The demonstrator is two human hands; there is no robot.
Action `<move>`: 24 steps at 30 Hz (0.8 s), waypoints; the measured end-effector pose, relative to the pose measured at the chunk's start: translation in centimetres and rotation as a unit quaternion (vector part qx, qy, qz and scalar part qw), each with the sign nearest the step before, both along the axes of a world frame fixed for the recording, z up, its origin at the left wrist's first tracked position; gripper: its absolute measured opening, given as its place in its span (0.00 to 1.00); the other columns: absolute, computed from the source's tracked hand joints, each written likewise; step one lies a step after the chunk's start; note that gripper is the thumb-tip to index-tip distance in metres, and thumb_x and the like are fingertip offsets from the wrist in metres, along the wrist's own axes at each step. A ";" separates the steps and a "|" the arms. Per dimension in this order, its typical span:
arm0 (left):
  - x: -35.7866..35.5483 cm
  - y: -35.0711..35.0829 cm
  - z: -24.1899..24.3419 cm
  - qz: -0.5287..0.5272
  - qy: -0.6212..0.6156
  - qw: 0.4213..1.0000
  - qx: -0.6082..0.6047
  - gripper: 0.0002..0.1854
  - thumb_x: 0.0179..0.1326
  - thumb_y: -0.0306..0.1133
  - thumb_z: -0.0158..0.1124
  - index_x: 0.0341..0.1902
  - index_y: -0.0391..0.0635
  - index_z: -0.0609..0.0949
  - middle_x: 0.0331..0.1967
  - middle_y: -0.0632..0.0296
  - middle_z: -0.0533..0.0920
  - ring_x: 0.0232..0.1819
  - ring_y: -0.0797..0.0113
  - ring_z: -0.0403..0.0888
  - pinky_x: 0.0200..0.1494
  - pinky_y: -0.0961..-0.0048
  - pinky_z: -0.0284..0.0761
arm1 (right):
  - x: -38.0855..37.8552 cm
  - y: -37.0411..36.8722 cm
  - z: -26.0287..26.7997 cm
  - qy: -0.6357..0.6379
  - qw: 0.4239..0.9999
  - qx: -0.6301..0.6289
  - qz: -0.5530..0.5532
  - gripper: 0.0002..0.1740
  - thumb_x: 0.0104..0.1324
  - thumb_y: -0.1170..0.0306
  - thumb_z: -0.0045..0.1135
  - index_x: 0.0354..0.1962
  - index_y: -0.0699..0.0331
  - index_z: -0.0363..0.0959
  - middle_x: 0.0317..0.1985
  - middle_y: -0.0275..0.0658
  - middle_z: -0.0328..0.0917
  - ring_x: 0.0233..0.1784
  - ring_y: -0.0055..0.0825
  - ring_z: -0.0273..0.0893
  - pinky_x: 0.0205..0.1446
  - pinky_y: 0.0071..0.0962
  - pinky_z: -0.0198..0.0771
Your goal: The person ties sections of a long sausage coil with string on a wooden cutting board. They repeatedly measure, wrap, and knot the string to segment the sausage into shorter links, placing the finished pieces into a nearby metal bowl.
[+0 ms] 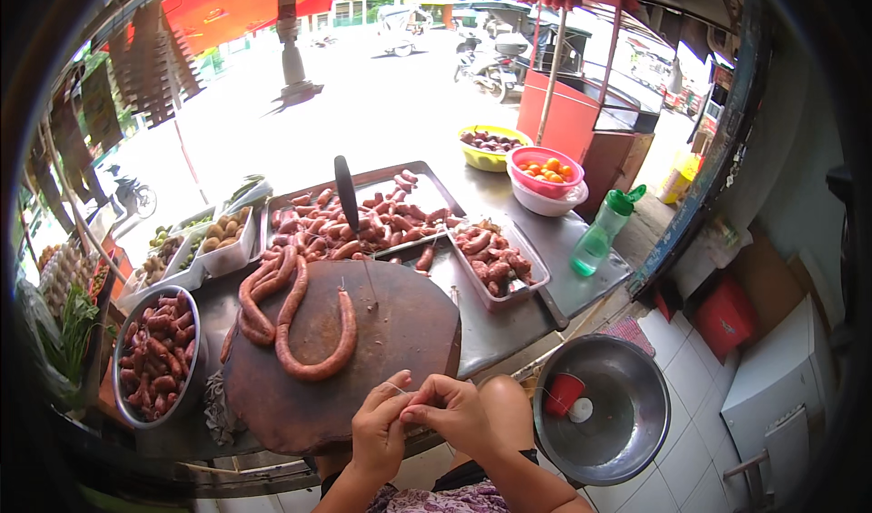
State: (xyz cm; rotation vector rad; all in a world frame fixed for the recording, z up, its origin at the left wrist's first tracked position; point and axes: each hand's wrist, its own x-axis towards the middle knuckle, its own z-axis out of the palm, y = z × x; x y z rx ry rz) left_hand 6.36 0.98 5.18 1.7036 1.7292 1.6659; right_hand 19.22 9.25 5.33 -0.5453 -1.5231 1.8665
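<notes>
My left hand [380, 421] and my right hand [455, 412] meet at the near edge of a round wooden chopping block [402, 336]. A thin pale string [395, 386] is pinched between their fingertips; its ends are hard to make out. On the block lies a long uncut sausage [315, 370], bent in a U, its tied end pointing up. Further coils of sausage [255, 302] rest at the block's far left. Beyond my hands, a knife [347, 192] with a dark handle stands upright, its tip in the wood.
Short sausage links fill a metal tray [436, 179] behind the block, a steel bowl [195, 370] at left and a plastic tub [541, 281]. A green bottle [593, 244] stands at right. Below it, a large metal basin [627, 438] holds a red cup [564, 394] and a white spool [580, 410].
</notes>
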 end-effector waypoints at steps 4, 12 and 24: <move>0.2 -0.4 0.2 0.042 -0.054 0.998 -0.017 0.11 0.56 0.18 0.66 0.44 0.35 0.85 0.40 0.53 0.84 0.38 0.67 0.83 0.41 0.75 0.77 | -0.1 0.8 -0.9 0.009 0.996 -0.088 0.031 0.09 0.65 0.72 0.68 0.33 0.66 0.76 0.29 0.29 0.80 0.33 0.09 0.74 0.36 0.13 0.69; 0.1 -0.1 -1.6 0.006 -0.172 0.985 0.007 0.04 0.57 0.17 0.67 0.36 0.34 0.81 0.43 0.48 0.83 0.46 0.60 0.83 0.51 0.68 0.77 | -0.8 1.1 -3.0 -0.001 0.997 -0.073 0.020 0.09 0.70 0.70 0.62 0.39 0.69 0.80 0.31 0.32 0.83 0.35 0.13 0.77 0.38 0.16 0.72; 1.0 -0.7 -2.0 -0.024 -0.277 0.960 -0.012 0.09 0.64 0.19 0.64 0.47 0.35 0.83 0.71 0.43 0.67 0.73 0.51 0.67 0.73 0.57 0.63 | 0.5 -0.6 -3.0 -0.067 0.952 0.256 -0.151 0.04 0.66 0.74 0.63 0.36 0.66 0.76 0.27 0.40 0.80 0.30 0.29 0.80 0.33 0.26 0.73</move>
